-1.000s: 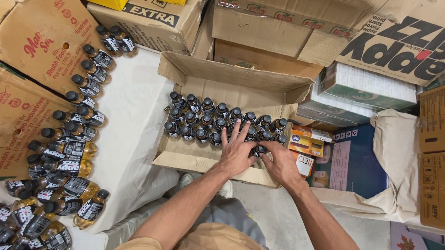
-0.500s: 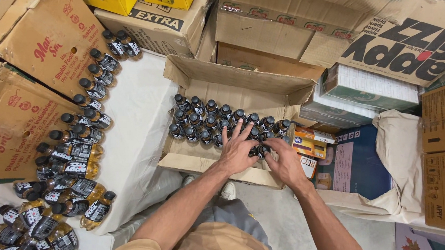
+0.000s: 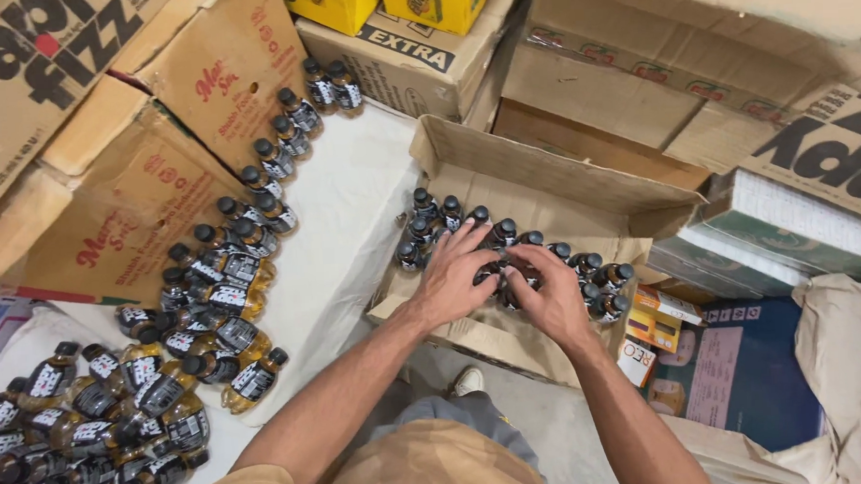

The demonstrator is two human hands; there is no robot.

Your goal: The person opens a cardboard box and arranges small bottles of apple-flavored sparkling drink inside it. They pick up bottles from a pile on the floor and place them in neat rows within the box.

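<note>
While caps face up, upright bottles in open carton, left hand and right hand curled loosely over them.

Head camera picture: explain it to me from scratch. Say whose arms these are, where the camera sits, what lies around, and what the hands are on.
There is no machine here. The camera sits on a person's head and looks down, so the two bare arms are the wearer's own. The left hand and the right hand both rest on small dark-capped bottles standing upright in an open cardboard box. The fingers cover the bottles beneath them, so a firm grip cannot be confirmed. To the left, many more bottles of the same kind lie on a white sheet. Other cardboard cartons are stacked all around.
</note>
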